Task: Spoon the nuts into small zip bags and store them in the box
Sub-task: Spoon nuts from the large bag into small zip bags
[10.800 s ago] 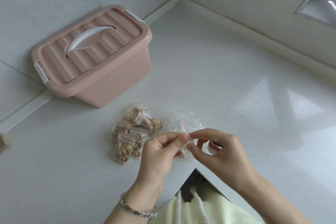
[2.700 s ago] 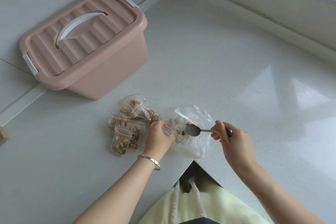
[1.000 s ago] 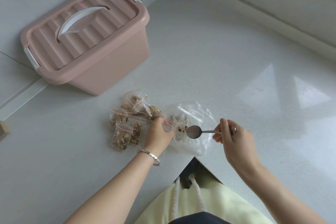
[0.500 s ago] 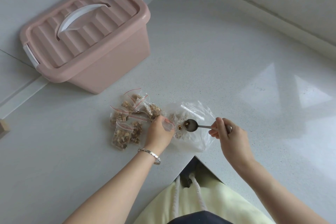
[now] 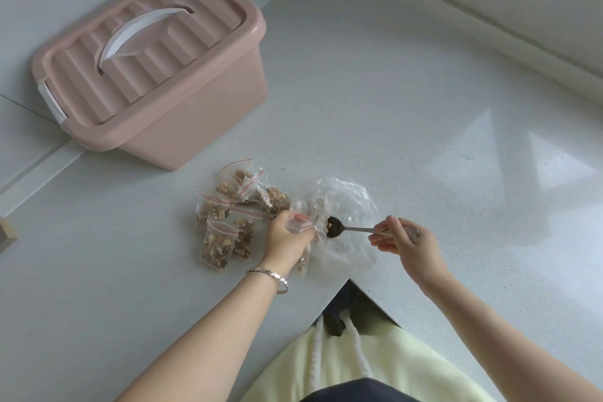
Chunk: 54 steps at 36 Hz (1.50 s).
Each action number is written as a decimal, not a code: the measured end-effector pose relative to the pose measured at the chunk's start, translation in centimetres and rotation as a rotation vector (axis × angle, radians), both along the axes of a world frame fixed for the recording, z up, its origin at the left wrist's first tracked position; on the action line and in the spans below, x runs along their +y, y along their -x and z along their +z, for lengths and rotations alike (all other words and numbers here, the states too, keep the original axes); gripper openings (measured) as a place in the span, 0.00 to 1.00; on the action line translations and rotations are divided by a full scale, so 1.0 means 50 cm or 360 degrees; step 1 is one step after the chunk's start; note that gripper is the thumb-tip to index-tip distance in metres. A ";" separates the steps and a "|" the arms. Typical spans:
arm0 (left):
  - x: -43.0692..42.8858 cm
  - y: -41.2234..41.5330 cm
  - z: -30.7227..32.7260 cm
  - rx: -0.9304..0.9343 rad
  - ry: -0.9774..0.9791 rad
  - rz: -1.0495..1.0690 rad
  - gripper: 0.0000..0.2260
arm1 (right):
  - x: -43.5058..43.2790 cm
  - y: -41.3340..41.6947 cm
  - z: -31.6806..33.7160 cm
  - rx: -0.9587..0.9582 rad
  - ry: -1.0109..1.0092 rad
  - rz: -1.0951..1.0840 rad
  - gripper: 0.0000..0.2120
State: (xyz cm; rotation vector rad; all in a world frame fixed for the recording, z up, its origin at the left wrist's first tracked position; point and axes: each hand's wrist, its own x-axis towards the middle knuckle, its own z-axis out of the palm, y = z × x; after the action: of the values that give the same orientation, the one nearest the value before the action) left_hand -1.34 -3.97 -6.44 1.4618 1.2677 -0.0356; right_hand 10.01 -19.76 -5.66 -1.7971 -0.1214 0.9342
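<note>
My left hand (image 5: 284,239) grips a small clear zip bag (image 5: 301,223) with a red strip, its mouth facing right. In my right hand (image 5: 405,244) I pinch the handle of a metal spoon (image 5: 350,229). The spoon's bowl carries a few nut pieces and sits right at the mouth of that small bag. Under both lies a large crumpled clear bag (image 5: 346,202) with nuts in it. Several filled small bags (image 5: 228,219) lie in a heap left of my left hand. The pink storage box (image 5: 153,65) stands at the back left with its lid on.
The white counter (image 5: 408,127) meets walls at the back and left. Its front edge forms a notch right in front of my body. A small wooden block (image 5: 6,233) sits at the far left edge.
The spoon has moved left from the large bag to the mouth of the small bag, with nuts in its bowl. My left hand has stayed in place holding the small bag.
</note>
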 end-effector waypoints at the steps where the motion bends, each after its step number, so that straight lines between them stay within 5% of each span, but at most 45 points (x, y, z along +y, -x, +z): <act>1: -0.001 0.000 -0.001 -0.0017 0.0001 0.0017 0.10 | -0.002 0.000 -0.002 0.0031 -0.0004 0.0000 0.14; 13: 0.022 0.021 -0.014 0.0101 -0.0230 -0.0133 0.11 | -0.036 0.000 -0.017 0.0528 -0.0122 -0.0313 0.16; 21: 0.013 0.034 -0.016 0.0139 -0.0361 -0.0388 0.16 | -0.060 -0.018 0.013 0.0419 -0.0134 -0.0248 0.17; 34: 0.001 0.034 0.003 -0.0039 -0.0535 -0.0225 0.12 | -0.055 -0.048 0.079 0.0407 -0.0228 -0.0232 0.18; 43: -0.012 0.045 0.003 -0.0240 -0.0955 -0.0399 0.16 | 0.009 -0.012 0.164 -0.0085 -0.0239 -0.0105 0.20; 54: -0.020 0.041 0.002 -0.0267 -0.0950 -0.0343 0.16 | 0.036 0.052 0.193 -0.1152 -0.0085 0.0593 0.23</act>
State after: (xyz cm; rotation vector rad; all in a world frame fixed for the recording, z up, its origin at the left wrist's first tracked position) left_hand -3.39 -4.98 -6.36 2.0602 1.0195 0.3420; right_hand 7.40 -17.97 4.01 -2.0221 -0.9518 0.4738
